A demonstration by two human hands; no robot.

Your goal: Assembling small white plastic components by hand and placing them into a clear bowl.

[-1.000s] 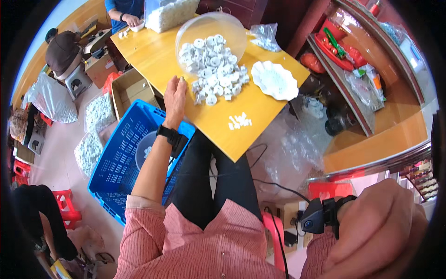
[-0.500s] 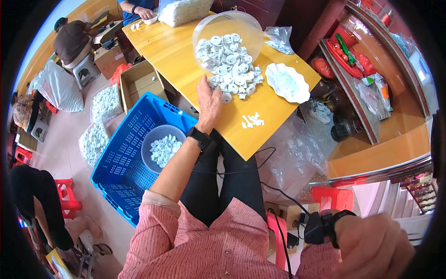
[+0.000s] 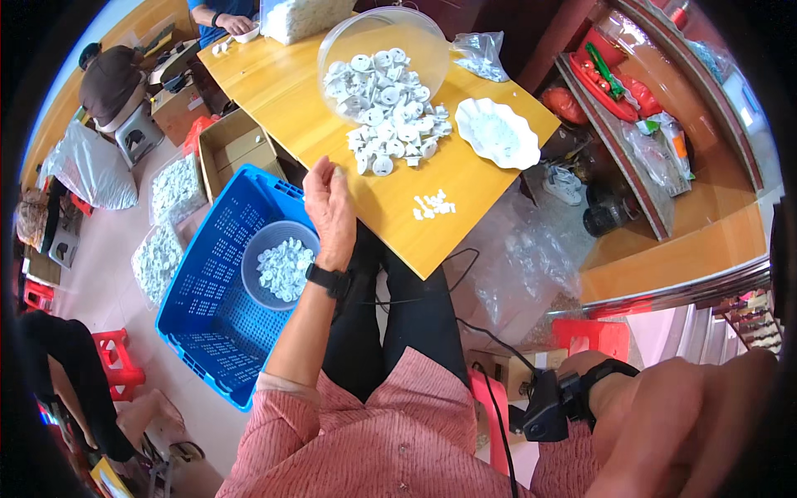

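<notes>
My left hand (image 3: 330,217) is raised at the table's left edge, beside the pile of white plastic parts (image 3: 390,124). Its fingers look stretched out and close together, with nothing visible in them. The white pieces, some round, spill from a clear plastic tub (image 3: 432,41) tipped on its side. Below that hand, a round bowl (image 3: 249,278) of small white pieces stands inside a blue plastic basket (image 3: 199,307). Large and smeared at the lower right, my right hand (image 3: 681,415) is close to the camera, its fingers indistinct. A black strap and a black device (image 3: 552,407) are at that wrist.
On the wooden table (image 3: 365,224) are a scalloped white dish (image 3: 519,153), several tiny white pieces (image 3: 434,205) and a plastic bag (image 3: 481,58). Another person's hand (image 3: 237,25) works at the far edge. A cardboard box (image 3: 241,145) and a black cable (image 3: 498,344) lie nearby.
My left hand has moved left, away from the pile to the table's edge. My right hand has shifted and looks larger. The whole view has moved slightly.
</notes>
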